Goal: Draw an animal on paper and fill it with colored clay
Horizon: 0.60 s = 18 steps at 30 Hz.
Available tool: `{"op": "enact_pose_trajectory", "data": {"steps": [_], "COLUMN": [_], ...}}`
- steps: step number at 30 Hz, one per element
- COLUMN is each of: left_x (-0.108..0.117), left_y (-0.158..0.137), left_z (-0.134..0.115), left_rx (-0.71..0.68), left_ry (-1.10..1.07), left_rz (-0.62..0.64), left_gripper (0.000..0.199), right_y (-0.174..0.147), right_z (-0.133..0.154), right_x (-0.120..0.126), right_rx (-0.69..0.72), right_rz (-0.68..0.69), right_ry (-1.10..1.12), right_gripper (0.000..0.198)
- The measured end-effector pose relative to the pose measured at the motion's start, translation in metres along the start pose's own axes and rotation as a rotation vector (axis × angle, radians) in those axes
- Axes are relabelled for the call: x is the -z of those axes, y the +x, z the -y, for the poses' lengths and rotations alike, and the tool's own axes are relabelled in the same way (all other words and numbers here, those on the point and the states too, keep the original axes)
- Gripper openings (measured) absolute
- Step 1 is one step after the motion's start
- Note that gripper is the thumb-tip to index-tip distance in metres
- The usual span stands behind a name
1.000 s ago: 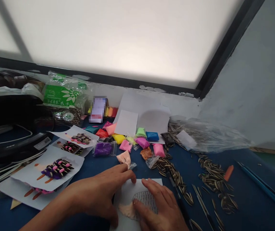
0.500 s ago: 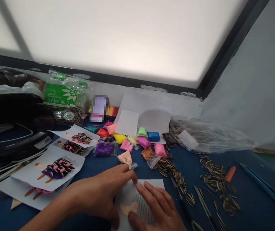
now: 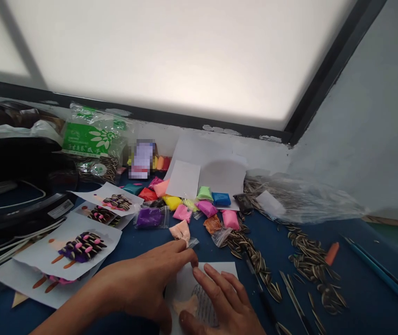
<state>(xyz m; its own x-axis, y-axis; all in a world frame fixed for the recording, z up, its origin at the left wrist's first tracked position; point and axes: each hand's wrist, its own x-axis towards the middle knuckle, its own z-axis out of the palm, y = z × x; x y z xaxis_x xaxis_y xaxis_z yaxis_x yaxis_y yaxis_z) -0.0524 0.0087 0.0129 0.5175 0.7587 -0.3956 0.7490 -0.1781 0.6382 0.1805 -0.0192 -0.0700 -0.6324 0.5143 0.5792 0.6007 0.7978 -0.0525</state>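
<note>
A sheet of white paper [image 3: 228, 269] lies on the blue tabletop, with an outlined, line-filled drawing partly visible under my right hand. A flat piece of pale peach clay [image 3: 186, 304] sits on the drawing's left part. My right hand [image 3: 222, 298] rests over the sheet with fingers stretched out, its thumb pressing the clay's lower edge. My left hand [image 3: 153, 279] arches over the sheet's left side, fingers curved and thumb apart, holding nothing. Just beyond its fingertips is an opened packet of peach clay [image 3: 180, 230].
Finished clay-and-seed hedgehog pictures [image 3: 80, 246] lie at left. Several coloured clay packets [image 3: 150, 217] stand behind. To the right are loose sunflower seeds [image 3: 249, 249], a black pen [image 3: 263, 295], a craft knife [image 3: 293, 298] and blue tweezers [image 3: 380, 267]. A seed bag [image 3: 90, 137] leans at the back left.
My right thumb has shifted slightly left along the clay's lower edge, and the clay's upper edge looks more pointed. My left hand stays nearly still.
</note>
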Motion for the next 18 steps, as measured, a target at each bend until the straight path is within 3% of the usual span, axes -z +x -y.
{"op": "enact_pose_trajectory", "data": {"steps": [2,8,18], "left_x": [0.001,0.0,0.0], "left_y": [0.0,0.001,0.001], "left_z": [-0.001,0.0,-0.001], "left_rx": [-0.008,-0.026,-0.011], "left_ry": [0.002,0.011,0.011], "left_rz": [-0.001,-0.01,-0.003], "left_gripper": [0.076,0.074,0.077], "right_y": [-0.001,-0.002,-0.003], "right_z": [-0.003,-0.006,0.001], "right_x": [-0.001,-0.004,-0.01], "right_rx": [-0.006,0.149,0.101], "right_rz": [0.024,0.036,0.003], "right_ry": [-0.021,-0.153,-0.165], "right_gripper": [0.048,0.031,0.029]}}
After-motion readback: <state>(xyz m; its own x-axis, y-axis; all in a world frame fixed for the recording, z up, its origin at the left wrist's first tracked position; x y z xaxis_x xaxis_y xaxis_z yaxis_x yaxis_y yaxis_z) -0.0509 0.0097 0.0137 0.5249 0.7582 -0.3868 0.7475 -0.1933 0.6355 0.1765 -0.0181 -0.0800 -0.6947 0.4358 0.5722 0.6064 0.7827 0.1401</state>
